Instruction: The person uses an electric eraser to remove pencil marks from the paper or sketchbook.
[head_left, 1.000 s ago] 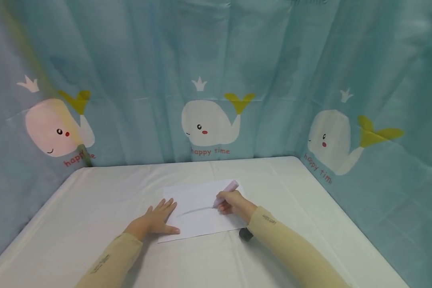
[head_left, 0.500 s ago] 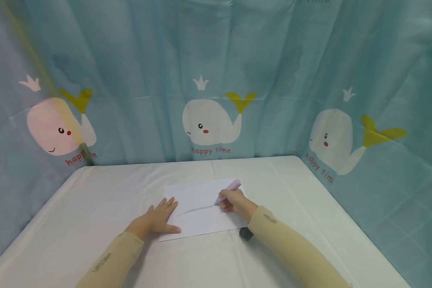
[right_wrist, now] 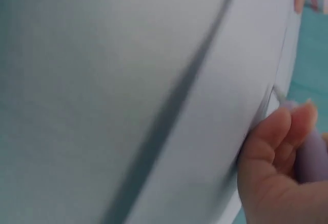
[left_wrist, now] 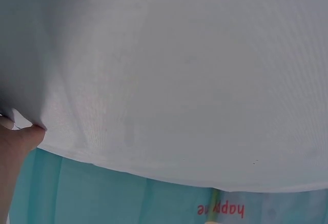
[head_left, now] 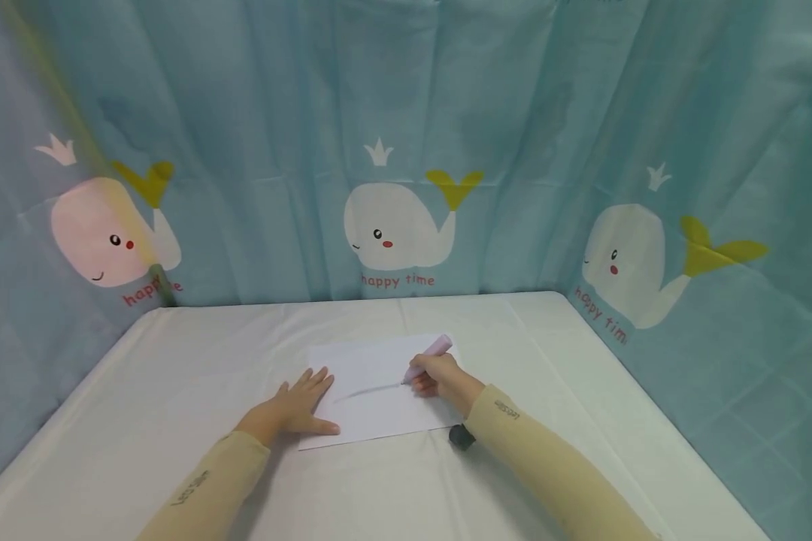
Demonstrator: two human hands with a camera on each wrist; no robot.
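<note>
A white sheet of paper (head_left: 372,417) lies on the white-covered table, with a thin grey line (head_left: 368,390) drawn across it. My left hand (head_left: 294,409) rests on the paper's left edge with fingers spread. Near the right side, my right hand (head_left: 440,377) grips a light purple pen (head_left: 438,346), its tip at the line's right end. In the right wrist view the fingers of my right hand (right_wrist: 277,157) curl round the pen (right_wrist: 311,155). The left wrist view shows part of my left hand (left_wrist: 18,144) at its left edge.
A small dark object (head_left: 461,437) sits beside the paper's lower right corner, partly behind the right sleeve (head_left: 548,466). Beyond the white tabletop (head_left: 196,376) hangs a blue-green curtain (head_left: 257,240) printed with whales, also along both sides.
The pen tip and my right hand have shifted slightly up the paper compared with a second ago. My left hand stays spread on the paper; the whole view has moved a little.
</note>
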